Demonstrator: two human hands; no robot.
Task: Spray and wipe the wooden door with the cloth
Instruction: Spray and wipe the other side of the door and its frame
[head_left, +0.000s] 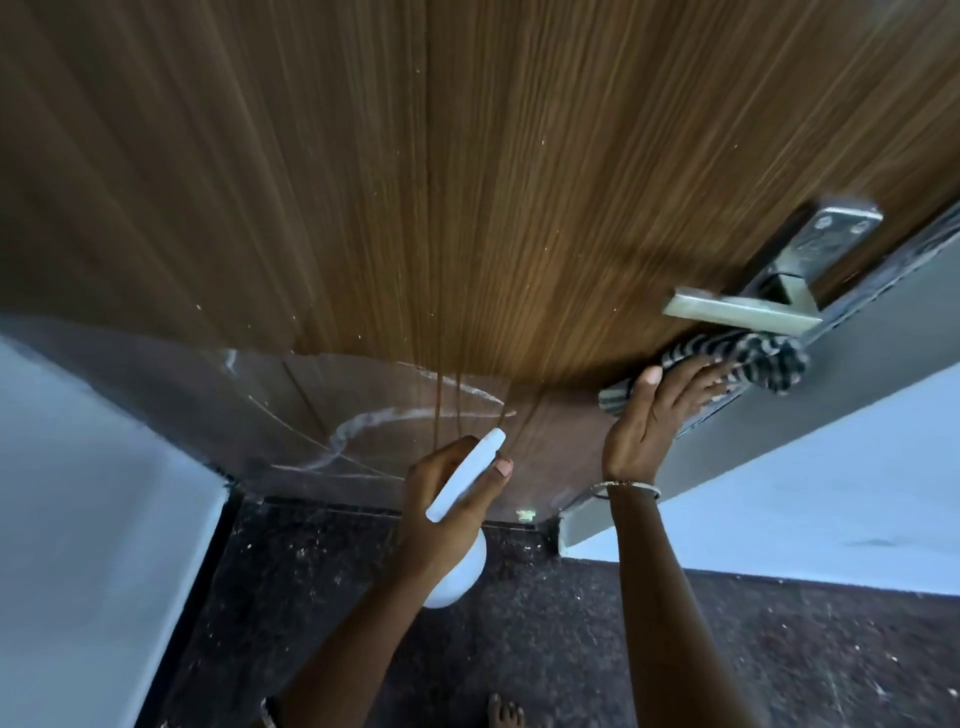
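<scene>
The wooden door (415, 182) with brown vertical grain fills the upper view; its lower part is greyer, with white streaks. My left hand (447, 509) grips a white spray bottle (460, 566) with its nozzle toward the door's lower part. My right hand (660, 410) presses a dark-and-white striped cloth (748, 364) against the door just below the metal lever handle (737, 312), fingers stretched over the cloth.
A metal lock plate (831, 234) sits above the handle near the door's right edge. Pale blue walls (78, 519) flank the door on both sides. The dark speckled floor (545, 623) lies below, with my bare toes (506, 712) at the bottom edge.
</scene>
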